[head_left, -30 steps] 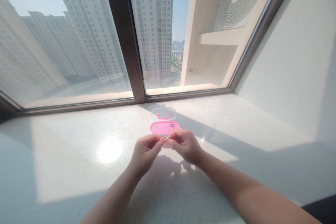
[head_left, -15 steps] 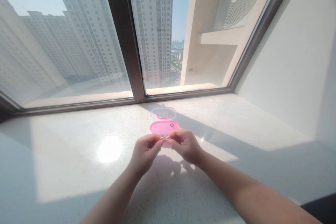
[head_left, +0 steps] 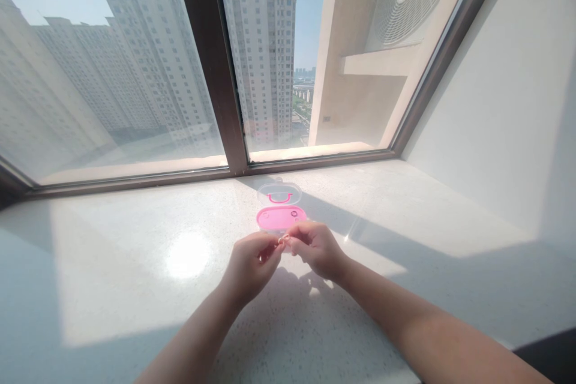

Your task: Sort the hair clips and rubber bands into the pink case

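Note:
My left hand (head_left: 252, 265) and my right hand (head_left: 318, 250) meet fingertip to fingertip just in front of a pink oval box (head_left: 279, 218). Both are closed in a pinch. Between the fingertips is a small pale thing (head_left: 284, 239), too small and too covered by fingers to name. Inside the box, a small dark ring (head_left: 294, 213) lies at the right end and a faint pale ring shape (head_left: 266, 215) at the left. The box's clear lid (head_left: 288, 187) is folded back behind it, with a pink handle (head_left: 279, 200). My hands hide the near side of the box.
The box stands on a pale speckled windowsill (head_left: 135, 288), lit by sun and crossed by shadows. A dark-framed window (head_left: 231, 132) rises behind it. To the right is a white wall (head_left: 504, 132). A dark object (head_left: 553, 354) shows at the lower right corner.
The fingertips of my left hand have shifted slightly right and now press against those of my right hand. The small pale thing has turned a little between them. The box has stayed put.

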`<state>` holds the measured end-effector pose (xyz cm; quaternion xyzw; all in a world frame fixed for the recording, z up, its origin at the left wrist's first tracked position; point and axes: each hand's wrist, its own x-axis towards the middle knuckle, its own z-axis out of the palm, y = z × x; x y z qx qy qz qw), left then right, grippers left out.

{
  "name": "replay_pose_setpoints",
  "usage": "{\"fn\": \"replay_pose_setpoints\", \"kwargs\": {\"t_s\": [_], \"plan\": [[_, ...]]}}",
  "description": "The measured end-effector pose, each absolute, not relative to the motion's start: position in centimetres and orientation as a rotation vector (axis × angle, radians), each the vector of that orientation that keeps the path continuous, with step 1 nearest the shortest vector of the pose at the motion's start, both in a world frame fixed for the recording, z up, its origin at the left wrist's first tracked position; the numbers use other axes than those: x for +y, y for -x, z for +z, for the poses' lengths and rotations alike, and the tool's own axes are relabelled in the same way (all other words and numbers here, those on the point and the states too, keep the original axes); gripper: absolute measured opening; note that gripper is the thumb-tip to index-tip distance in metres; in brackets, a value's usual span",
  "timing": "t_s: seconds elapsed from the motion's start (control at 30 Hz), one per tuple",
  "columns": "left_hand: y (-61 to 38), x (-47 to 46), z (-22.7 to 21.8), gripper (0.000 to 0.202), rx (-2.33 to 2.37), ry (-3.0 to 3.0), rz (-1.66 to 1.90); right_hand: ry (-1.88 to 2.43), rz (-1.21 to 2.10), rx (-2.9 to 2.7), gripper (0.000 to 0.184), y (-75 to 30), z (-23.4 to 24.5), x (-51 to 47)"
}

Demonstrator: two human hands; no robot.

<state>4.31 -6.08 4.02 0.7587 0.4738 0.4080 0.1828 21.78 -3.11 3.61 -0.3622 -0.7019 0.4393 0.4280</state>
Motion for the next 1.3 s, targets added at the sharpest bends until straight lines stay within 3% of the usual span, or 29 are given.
{"fn": "replay_pose_setpoints", "kwargs": {"t_s": [0.4,0.93,1.3], "plan": [[-4.2,-6.1,4.1,0.023,1.379,-2.281,1.131,0.868,1.217,-1.747,0.019,-21.8,3.4,-2.9],[-4.3,-5.9,3.6,0.022,1.42,-2.345,1.007,0.931,1.028,-1.894,0.016,-21.8,3.3,-2.6],[-4.1,-5.6,2.9,0.004,1.297,-2.271,1.226,0.972,1.201,-1.825,0.014,-21.8,3.5,-2.6]]}}
